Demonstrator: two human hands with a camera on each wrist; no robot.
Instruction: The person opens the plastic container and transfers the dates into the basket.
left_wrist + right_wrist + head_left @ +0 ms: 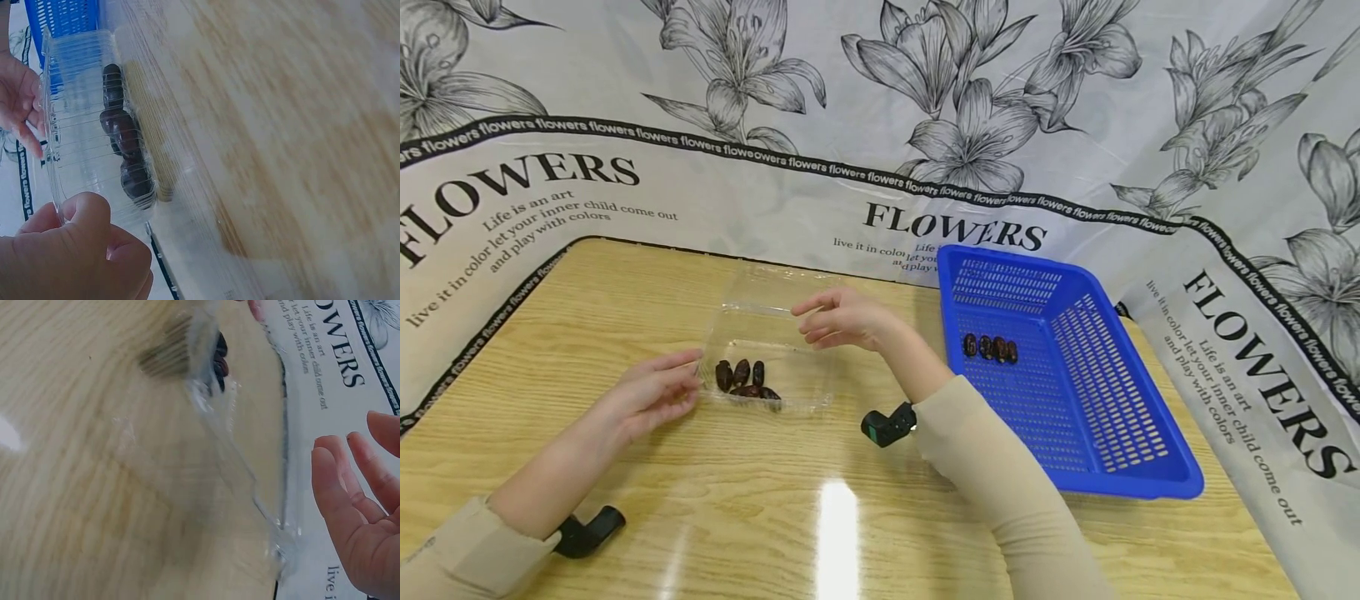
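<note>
A clear plastic clamshell box (808, 387) stands on the table with its lid tipped back. Several dark brown dates (742, 372) lie in its left part. My left hand (655, 390) pinches the box's left rim between thumb and fingers; the left wrist view shows this hand (87, 250) close up at the rim. Above the right side of the box, my right hand (842, 318) hovers with fingers loosely spread, holding nothing. In the right wrist view that hand (362, 506) is apart from the box.
To the right stands a blue plastic basket (1138, 400), with several dates (991, 347) in a row against its left side. The wooden table (737, 508) meets a flower-printed cloth (760, 192) at the back and sides. A black wrist mount (887, 425) hangs under the right wrist.
</note>
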